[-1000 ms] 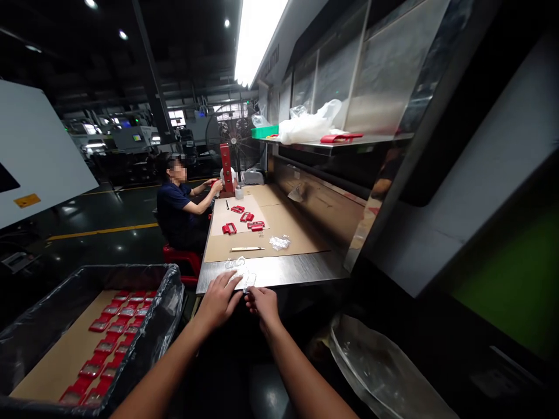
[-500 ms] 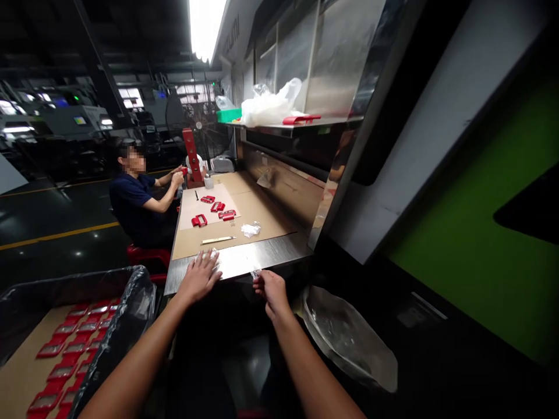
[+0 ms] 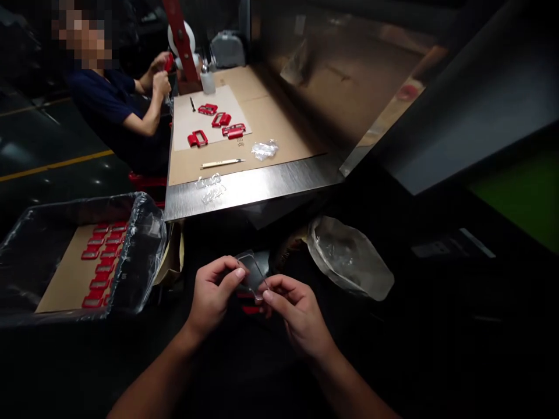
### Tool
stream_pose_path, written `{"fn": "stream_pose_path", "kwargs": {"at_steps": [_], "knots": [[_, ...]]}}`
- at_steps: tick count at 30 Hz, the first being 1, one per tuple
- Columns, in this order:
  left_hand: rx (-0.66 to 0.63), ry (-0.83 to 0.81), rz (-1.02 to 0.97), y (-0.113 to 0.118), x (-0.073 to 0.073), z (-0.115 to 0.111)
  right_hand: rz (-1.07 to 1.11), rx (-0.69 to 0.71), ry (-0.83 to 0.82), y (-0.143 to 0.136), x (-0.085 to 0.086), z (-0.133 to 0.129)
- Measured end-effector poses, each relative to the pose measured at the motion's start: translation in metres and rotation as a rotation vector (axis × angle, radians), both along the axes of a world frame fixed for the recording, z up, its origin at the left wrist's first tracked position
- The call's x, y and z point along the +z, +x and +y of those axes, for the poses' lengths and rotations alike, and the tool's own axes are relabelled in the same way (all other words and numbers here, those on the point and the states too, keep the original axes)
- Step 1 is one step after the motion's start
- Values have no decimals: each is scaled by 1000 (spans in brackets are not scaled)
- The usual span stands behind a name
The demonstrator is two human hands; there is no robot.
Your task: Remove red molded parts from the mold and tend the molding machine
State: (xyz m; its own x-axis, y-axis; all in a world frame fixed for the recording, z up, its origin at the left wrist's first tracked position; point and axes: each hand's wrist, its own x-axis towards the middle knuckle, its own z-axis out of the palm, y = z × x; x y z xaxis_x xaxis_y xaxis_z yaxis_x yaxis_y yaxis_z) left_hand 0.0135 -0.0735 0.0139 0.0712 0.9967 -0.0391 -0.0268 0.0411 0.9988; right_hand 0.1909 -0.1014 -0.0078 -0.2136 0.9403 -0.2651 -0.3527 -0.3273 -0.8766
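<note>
My left hand pinches the left edge of a thin clear plastic piece between thumb and fingers. On its right side, my right hand grips the same piece with thumb and forefinger. Both hands are in front of my body, below the table edge. Some clear plastic pieces lie on the table's bare metal edge. Farther in are a cream-coloured pen-like tool and a small heap of clear plastic on the cardboard.
Several red frame-shaped parts lie on a pale sheet. A bin lined with clear plastic at left holds rows of red parts. A translucent bag hangs at right. A co-worker sits at the table's left, holding a red part.
My left hand has left the tabletop and come to the clear piece. My right hand has drawn back from the table edge with it. The view has tilted down.
</note>
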Motion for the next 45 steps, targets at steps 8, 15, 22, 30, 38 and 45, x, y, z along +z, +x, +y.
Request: {"fn": "stream_pose_path", "kwargs": {"at_steps": [8, 15, 22, 30, 38, 45], "knots": [[-54, -22, 65, -10, 0, -3, -18, 26, 9, -7, -9, -20], [-71, -15, -25, -16, -1, -2, 285, 54, -69, -13, -9, -19], [25, -161, -319, 5, -13, -12, 134, 11, 300, -10, 5, -18], [-170, -710, -402, 27, -40, -35, -248, -127, 503, -5, 11, -13], [-32, -76, 44, -26, -19, 9, -168, -86, 371, 4, 4, -15], [86, 343, 400, -11, 30, 11, -210, -108, 409, -1, 5, -17]]}}
